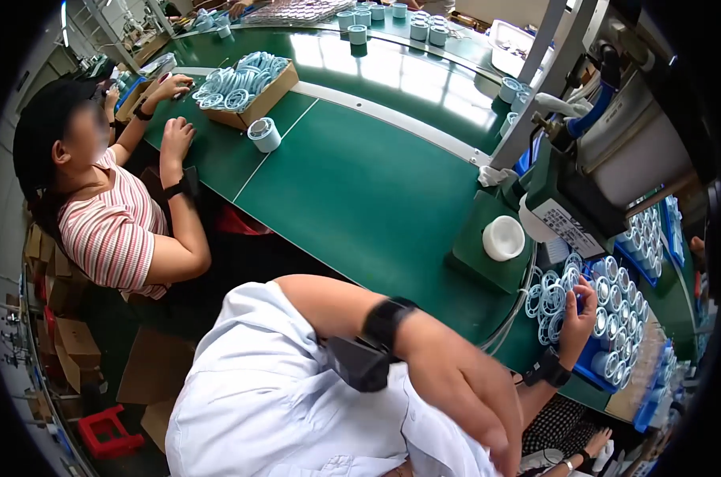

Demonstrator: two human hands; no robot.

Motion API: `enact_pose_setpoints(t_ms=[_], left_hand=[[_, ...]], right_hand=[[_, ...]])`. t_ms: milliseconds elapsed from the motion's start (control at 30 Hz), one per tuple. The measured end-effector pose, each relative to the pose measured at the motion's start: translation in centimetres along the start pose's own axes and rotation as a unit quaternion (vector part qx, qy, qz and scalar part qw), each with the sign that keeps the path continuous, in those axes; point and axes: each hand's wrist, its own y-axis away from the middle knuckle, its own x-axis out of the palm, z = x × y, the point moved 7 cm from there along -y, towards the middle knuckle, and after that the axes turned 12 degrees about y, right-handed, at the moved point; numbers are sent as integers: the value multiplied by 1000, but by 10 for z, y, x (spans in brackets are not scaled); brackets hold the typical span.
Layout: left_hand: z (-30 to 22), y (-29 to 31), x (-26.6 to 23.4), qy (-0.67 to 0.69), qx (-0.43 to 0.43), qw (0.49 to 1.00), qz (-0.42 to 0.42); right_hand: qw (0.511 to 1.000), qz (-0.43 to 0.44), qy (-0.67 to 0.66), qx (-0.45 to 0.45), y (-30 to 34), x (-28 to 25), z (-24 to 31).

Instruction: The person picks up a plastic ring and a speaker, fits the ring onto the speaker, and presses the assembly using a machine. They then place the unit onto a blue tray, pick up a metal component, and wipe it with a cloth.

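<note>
My left arm, in a white sleeve with a black wristband, crosses the foreground. My left hand (460,374) is bent downward in front of my body, and its fingertips are partly hidden and blurred. Off to the right, my right hand (576,324) is at the edge of a blue tray (589,367), with its fingers curled in. Its fingertips are beside a heap of pale blue slotted rings (549,298); what they pinch, if anything, I cannot make out. Several pale blue cylindrical parts (614,318) stand in that tray. A white round cup-shaped holder (503,238) sits on a green fixture (487,258).
A press-like machine (606,151) with hoses rises at the right behind the holder. A co-worker (122,207) in a striped shirt sits at the left by a carton (257,99) of pale blue rings and a lone cylinder (263,135). The green bench (368,191) lies between us.
</note>
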Motion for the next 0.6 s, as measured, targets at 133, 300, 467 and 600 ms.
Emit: enact_pose_setpoints(t_ms=[133, 300, 467, 600], left_hand=[[-110, 123, -81, -679, -77, 649, -333], [-235, 322, -77, -775, -338, 183, -501], [-256, 432, -74, -725, -429, 133, -522], [-218, 371, -72, -778, -347, 197, -485]], right_hand=[[1000, -3, 19, 12, 6, -5, -11], [1000, -1, 14, 17, 2, -6, -11], [999, -42, 15, 1, 9, -18, -15], [996, -37, 48, -58, 9, -15, 40]])
